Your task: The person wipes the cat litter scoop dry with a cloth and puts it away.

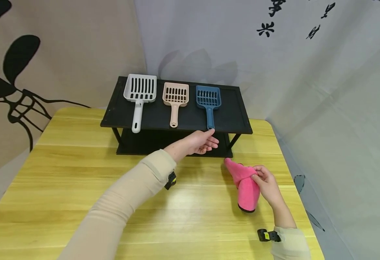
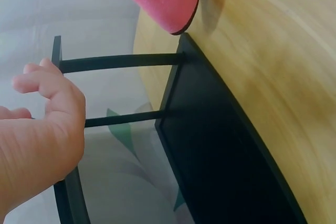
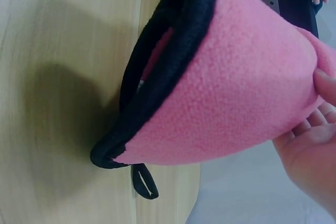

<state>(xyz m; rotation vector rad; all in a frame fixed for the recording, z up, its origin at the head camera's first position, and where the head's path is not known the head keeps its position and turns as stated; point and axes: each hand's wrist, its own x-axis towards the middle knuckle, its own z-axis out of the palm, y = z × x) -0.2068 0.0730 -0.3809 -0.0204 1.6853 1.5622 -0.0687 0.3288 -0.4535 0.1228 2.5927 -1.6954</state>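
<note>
My left hand [image 1: 201, 142] reaches to the front edge of a black two-tier rack, thumb right at the handle end of a blue litter scoop [image 1: 208, 97]. Its other fingers are loosely bent in front of the edge, also seen in the left wrist view. A pink fleece mitt [image 1: 249, 193] is pinched between the thumb and fingers of my right hand [image 1: 267, 182]. In the right wrist view, the mitt [image 3: 226, 82] shows its black-trimmed opening and a small black loop [image 3: 144, 182].
On the rack's top shelf [image 1: 151, 121], a white litter scoop [image 1: 138, 112] and a beige one [image 1: 174, 112] lie left of the blue scoop. The rack stands toward the back of a wooden table [image 1: 79, 173]. Printed cloth [image 1: 193, 32] hangs behind.
</note>
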